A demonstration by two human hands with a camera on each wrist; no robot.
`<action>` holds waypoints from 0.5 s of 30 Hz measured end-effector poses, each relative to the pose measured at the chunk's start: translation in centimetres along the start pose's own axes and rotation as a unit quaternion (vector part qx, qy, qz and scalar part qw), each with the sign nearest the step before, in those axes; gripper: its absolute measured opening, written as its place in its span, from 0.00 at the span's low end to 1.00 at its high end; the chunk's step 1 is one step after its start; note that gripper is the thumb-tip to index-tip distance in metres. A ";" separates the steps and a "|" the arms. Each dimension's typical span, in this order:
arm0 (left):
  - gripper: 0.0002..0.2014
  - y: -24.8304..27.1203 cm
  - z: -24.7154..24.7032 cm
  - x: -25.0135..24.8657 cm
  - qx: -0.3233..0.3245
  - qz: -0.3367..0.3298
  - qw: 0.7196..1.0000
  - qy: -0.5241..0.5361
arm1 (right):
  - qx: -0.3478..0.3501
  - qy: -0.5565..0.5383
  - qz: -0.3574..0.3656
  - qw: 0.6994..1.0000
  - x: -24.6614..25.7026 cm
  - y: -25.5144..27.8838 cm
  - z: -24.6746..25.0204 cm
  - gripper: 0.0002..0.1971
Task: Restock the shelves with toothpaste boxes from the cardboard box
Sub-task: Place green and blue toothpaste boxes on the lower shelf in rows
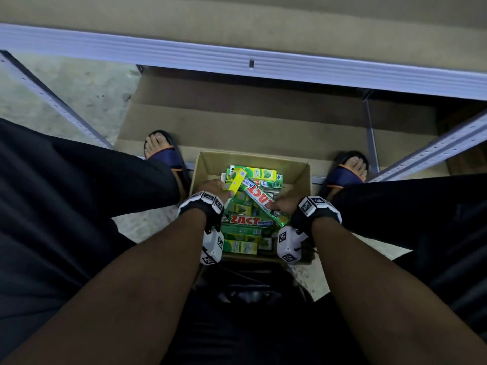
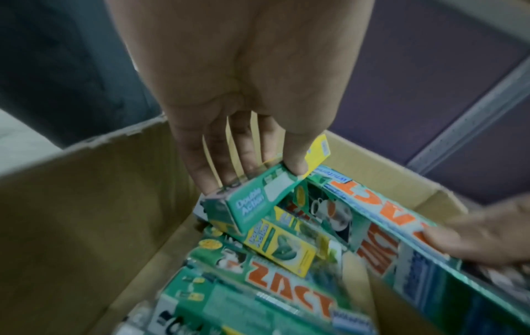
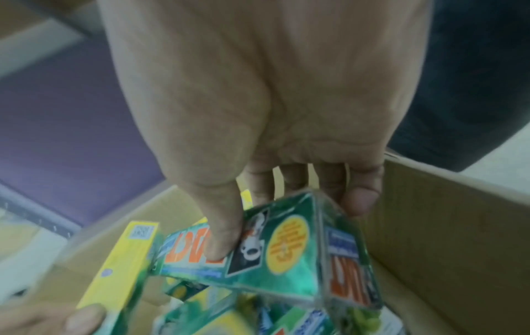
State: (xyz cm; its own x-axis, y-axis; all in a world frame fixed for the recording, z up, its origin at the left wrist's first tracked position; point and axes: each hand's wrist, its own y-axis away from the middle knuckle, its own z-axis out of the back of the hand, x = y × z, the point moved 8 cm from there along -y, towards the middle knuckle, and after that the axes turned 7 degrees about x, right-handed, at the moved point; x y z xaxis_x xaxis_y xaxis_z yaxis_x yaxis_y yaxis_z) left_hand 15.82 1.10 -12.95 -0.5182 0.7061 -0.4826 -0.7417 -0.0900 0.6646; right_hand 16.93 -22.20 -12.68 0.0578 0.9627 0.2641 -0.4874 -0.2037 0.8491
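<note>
Head view: long green ZACT toothpaste box lies tilted across the heap in the open brown cardboard box, long axis running from far-left to near-right. Right hand grips its near-right end, thumb on top, fingers under. Left hand pinches the near end of a slim yellow-green toothpaste box pointing far-right. Grey metal shelf rail lies far, above both; the lift looks ready to begin.

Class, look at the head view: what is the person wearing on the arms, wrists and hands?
Forearms are bare, no sleeves. Each wrist carries a black band with white blocks printed with black square markers. A white camera housing hangs beneath each, thin dark cables trailing. Left hand and right hand are gloveless.
</note>
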 end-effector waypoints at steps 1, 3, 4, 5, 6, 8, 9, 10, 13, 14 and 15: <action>0.14 0.1 0.1 -0.1 0.000 0.003 1.000 0.010 | -0.001 0.002 0.000 1.000 0.1 0.3 0.1 0.27; 0.16 0.3 0.3 -0.3 -0.001 0.002 1.000 0.012 | -0.011 -0.015 0.002 1.000 0.1 0.7 0.2 0.28; 0.18 0.5 0.4 -0.5 -0.001 0.001 1.000 0.009 | -0.015 -0.031 0.003 0.999 0.1 0.8 0.2 0.28; 0.18 0.5 0.4 -0.7 -0.001 -0.002 1.000 0.004 | -0.016 -0.043 0.005 0.999 0.1 1.0 0.1 0.28; 0.19 0.5 0.3 -0.8 0.000 -0.003 1.000 0.000 | -0.017 -0.053 0.003 0.998 0.1 1.0 0.1 0.28; 0.21 0.6 0.2 -1.1 0.005 -0.002 1.000 -0.002 | -0.014 -0.075 0.000 0.997 0.3 0.9 0.0 0.28; 0.22 0.5 0.0 -1.2 0.011 0.000 1.000 -0.004 | -0.010 -0.090 0.000 0.996 0.3 0.8 -0.1 0.27; 0.23 0.6 -0.1 -1.1 0.018 0.004 1.000 -0.007 | -0.008 -0.108 -0.001 0.994 0.2 0.9 -0.2 0.26; 0.23 0.4 -0.7 -0.6 0.034 0.008 0.999 0.000 | -0.008 -0.170 -0.005 0.985 -0.5 0.3 -0.6 0.23; 0.24 0.4 -0.9 -0.5 0.039 0.010 0.999 0.003 | -0.008 -0.194 -0.010 0.981 -0.5 0.3 -0.8 0.23; 0.24 0.2 -1.1 -0.4 0.044 0.016 0.999 0.004 | -0.009 -0.193 -0.013 0.981 -0.5 0.1 -1.0 0.23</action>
State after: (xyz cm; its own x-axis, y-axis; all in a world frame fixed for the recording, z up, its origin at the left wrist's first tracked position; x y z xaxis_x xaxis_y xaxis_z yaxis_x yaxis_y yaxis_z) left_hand 15.39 0.08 -13.22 -0.5444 0.6984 -0.4646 -0.6850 -0.0505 0.7268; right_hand 16.01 -22.49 -13.13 0.3942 0.8279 0.3991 -0.4966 -0.1735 0.8505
